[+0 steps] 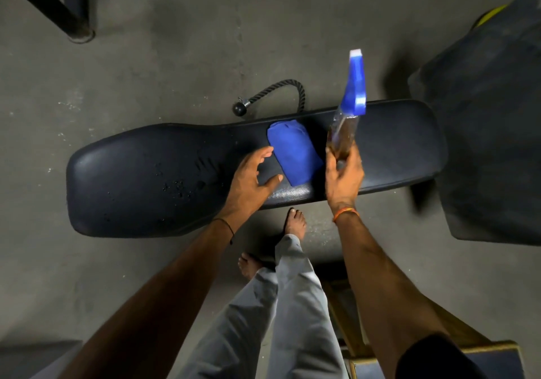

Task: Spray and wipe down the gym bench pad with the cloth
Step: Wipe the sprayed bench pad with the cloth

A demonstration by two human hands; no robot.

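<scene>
While the right hand (342, 173) grips the spray bottle (349, 106) by its base above the bench pad (146, 173), nozzle aimed away, the left hand (251, 178) spreads wide beside the folded blue cloth (292, 151) lying mid-pad, apparently about to take it and wipe the droplets (178, 183) at left.

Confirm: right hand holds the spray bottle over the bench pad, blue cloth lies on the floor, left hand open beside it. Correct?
Not quite. The head view shows the blue cloth lying on the bench pad, not the floor. The rest stands: right hand holds the spray bottle, left hand open beside the cloth.
</scene>
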